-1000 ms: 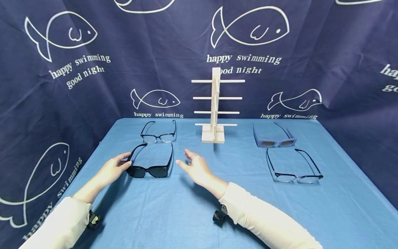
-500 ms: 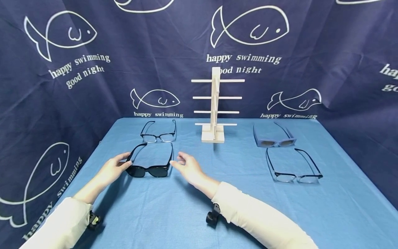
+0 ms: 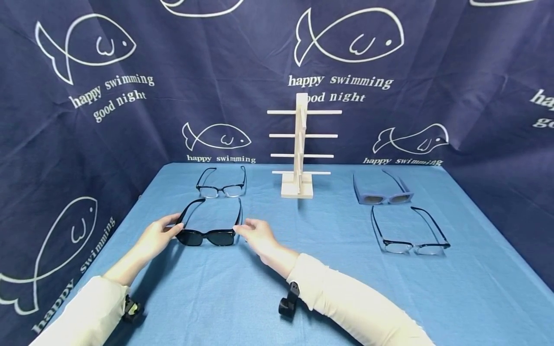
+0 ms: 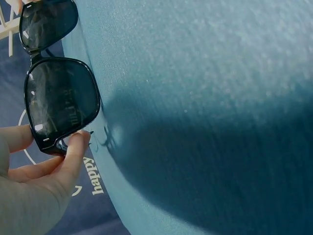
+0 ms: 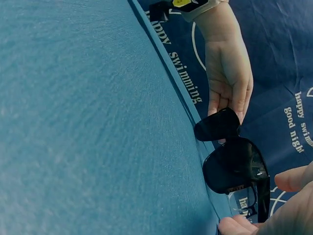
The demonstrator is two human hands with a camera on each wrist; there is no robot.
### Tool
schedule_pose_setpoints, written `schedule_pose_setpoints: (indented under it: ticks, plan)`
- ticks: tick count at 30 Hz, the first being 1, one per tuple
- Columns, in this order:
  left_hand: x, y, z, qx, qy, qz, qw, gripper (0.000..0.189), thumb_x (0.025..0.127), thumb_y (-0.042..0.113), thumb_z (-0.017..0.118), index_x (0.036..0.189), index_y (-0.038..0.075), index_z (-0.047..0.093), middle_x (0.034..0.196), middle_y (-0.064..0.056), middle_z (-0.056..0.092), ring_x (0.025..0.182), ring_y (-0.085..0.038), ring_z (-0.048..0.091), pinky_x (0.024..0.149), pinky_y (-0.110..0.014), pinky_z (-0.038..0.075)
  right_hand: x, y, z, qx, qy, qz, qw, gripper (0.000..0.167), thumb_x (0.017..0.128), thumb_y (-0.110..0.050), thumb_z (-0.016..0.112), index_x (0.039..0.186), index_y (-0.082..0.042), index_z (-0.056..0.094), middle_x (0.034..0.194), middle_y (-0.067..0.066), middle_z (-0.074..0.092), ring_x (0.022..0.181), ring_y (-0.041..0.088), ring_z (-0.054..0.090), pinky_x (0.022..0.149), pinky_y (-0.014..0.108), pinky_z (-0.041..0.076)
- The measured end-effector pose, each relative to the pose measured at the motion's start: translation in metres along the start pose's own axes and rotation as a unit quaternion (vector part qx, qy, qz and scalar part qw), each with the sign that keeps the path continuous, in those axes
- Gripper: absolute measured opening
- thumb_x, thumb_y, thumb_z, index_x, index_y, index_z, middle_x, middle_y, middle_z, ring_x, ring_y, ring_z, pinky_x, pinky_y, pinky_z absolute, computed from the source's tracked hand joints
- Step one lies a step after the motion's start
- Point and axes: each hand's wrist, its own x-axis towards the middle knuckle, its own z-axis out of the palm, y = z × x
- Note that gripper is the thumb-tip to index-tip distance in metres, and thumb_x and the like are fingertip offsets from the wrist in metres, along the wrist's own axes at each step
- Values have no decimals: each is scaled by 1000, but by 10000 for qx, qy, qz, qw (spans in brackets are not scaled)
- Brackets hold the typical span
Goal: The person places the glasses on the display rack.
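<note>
One pair of black sunglasses point(image 3: 214, 237), left of centre in the head frame: your left hand point(image 3: 157, 236) pinching its left end, your right hand point(image 3: 259, 239), thumb and fingers parted, at its right end; wooden stand point(image 3: 299, 144), upper centre.

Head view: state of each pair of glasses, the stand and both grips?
Black sunglasses: unfolded, held at left hinge
Back-left glasses: unfolded, lying on the table
Blue sunglasses: unfolded, lying on the table
Front-right glasses: unfolded, lying on the table
Wooden stand: upright
Left grip: pinching the black sunglasses
Right grip: at the right hinge, hold unclear
</note>
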Motion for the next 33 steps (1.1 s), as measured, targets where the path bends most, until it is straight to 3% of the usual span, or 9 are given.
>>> schedule_pose_setpoints:
  ticks: [5,10,16,22,28,33]
  plan:
    - [0,0,1,-77,44,-62,9999,56,103,28,48,144,-8,36,138,-31,47,105,-37,65,87,-45,57,1,1,4,422,-40,60,9991,47,91,-15,68,129,10,55,119,23,65,108,33,65,98,39,55]
    - [-2,-1,1,-258,47,-104,9996,58,103,31,48,144,-8,37,139,-32,47,99,-31,69,85,-43,59,2,2,8,741,-51,149,9971,45,92,-12,66,127,13,53,116,26,65,104,34,67,95,40,57]
    - [-5,1,-1,-209,39,-182,9996,61,103,34,47,143,-11,36,137,-33,47,91,-28,72,82,-41,60,3,2,10,863,-49,206,9960,45,93,-10,65,128,14,52,118,28,64,104,35,67,93,40,58]
    - [-5,4,1,-155,125,-416,9989,59,102,36,48,138,-11,44,125,-31,59,87,-25,73,82,-40,60,4,4,10,882,7,187,9959,42,92,-9,65,126,14,54,115,27,66,100,33,69,90,37,59]
    - [-4,3,1,-1180,-4,-709,9905,50,104,22,44,131,-20,45,114,-30,64,85,-10,70,82,-31,61,4,4,9,1078,37,243,9939,39,92,-8,66,123,13,57,113,26,67,98,33,69,90,37,59]
    - [-5,3,0,-1794,-122,-814,9803,46,105,11,39,132,-26,36,118,-33,59,83,-1,63,84,-27,60,3,4,10,1220,48,284,9921,38,91,-7,67,122,13,57,113,26,67,100,34,68,91,37,59]
